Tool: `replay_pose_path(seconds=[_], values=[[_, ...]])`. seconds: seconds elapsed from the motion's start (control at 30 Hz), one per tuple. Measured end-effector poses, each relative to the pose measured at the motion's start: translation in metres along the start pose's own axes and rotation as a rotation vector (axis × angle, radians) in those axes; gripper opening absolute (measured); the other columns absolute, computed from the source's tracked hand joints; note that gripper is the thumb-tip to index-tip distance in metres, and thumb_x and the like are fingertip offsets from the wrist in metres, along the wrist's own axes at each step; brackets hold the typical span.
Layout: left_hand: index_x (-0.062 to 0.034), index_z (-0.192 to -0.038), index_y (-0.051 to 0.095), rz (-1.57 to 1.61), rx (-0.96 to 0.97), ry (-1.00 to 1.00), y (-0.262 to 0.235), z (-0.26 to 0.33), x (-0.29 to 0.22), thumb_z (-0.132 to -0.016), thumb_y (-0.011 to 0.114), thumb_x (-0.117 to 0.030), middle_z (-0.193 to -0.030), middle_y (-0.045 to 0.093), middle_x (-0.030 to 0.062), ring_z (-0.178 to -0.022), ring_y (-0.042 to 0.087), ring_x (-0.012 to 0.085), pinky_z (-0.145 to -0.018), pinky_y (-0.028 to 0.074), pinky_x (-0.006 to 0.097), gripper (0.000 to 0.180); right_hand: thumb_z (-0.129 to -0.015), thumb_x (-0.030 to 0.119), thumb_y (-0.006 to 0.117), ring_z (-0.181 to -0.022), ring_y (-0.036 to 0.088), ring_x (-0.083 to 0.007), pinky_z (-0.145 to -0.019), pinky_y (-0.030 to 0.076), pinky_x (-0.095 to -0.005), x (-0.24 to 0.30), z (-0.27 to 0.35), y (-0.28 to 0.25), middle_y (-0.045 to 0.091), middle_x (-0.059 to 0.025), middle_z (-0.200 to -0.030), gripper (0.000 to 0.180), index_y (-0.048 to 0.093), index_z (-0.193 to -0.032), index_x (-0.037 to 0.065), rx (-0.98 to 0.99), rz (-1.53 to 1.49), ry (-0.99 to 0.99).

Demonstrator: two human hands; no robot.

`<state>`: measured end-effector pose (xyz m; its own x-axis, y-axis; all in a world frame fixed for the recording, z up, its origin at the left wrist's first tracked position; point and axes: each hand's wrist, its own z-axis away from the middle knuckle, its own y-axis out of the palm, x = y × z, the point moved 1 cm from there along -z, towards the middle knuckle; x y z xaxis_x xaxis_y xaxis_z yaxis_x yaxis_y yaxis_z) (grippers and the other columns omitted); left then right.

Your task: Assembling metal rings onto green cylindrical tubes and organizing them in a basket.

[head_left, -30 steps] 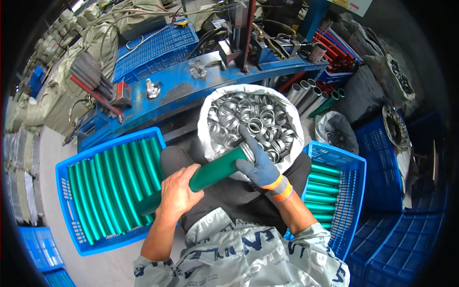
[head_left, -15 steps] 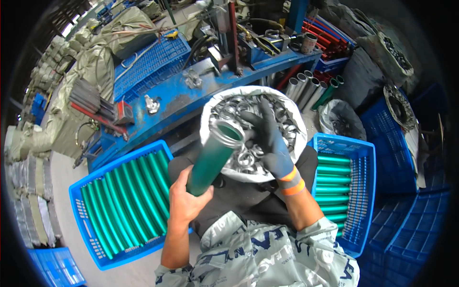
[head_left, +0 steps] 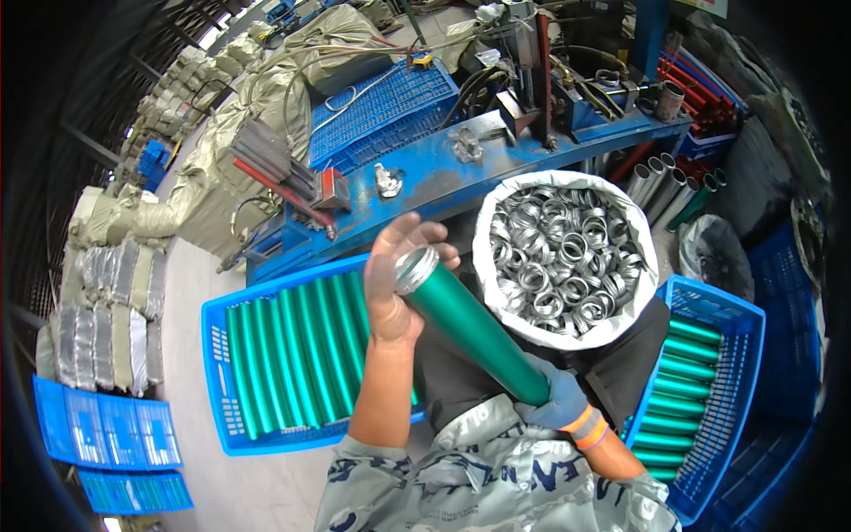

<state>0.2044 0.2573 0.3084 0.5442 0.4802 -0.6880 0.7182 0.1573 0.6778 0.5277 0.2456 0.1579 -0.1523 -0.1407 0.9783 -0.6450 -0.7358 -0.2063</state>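
I hold a green tube (head_left: 474, 330) slanted across my lap, its upper end fitted with a silver metal ring (head_left: 415, 269). My bare left hand (head_left: 396, 282) cups that ringed end, fingers curled around it. My right hand (head_left: 557, 401), in a grey glove with an orange cuff, grips the tube's lower end. A white sack (head_left: 496, 297) full of silver metal rings (head_left: 560, 257) sits right in front of me, just beyond the tube.
A blue crate (head_left: 222, 381) of green tubes lies on my left, another blue crate (head_left: 736, 372) of green tubes on my right. A blue workbench (head_left: 461, 182) with tools and a press stands behind the sack. Grey sacks pile at far left.
My gloved right hand left the sack of rings and took the tube's lower end. My left hand slid up to the tube's top, which now carries a ring; the tube swung to the left.
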Motion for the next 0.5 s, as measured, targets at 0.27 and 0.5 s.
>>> replay_pose_path(seconds=[0.27,0.5], values=[[-0.0015,-0.125,0.085,-0.115,0.006,-0.056,-0.04,0.005,0.008,-0.102,0.073,-0.03,-0.114,0.073,0.0175,-0.104,0.076,0.0312,-0.099,0.064,0.051,0.039,-0.084,0.025,0.1,-0.109,0.085,-0.0317,-0.095,0.066,-0.0407,-0.002,0.012,-0.006,0.085,-0.0196,-0.123,0.08,0.067,-0.154,0.003,0.134,-0.075,0.037],[0.0059,-0.114,0.083,0.081,0.007,-0.058,-0.049,0.012,0.009,-0.096,0.076,-0.025,-0.11,0.074,0.0215,-0.096,0.078,0.0337,-0.098,0.066,0.054,0.036,-0.082,0.02,0.103,-0.107,0.079,-0.0159,-0.097,0.063,-0.035,-0.009,0.009,-0.003,0.086,-0.0122,-0.121,0.077,0.07,-0.148,-0.001,0.302,-0.257,0.181]])
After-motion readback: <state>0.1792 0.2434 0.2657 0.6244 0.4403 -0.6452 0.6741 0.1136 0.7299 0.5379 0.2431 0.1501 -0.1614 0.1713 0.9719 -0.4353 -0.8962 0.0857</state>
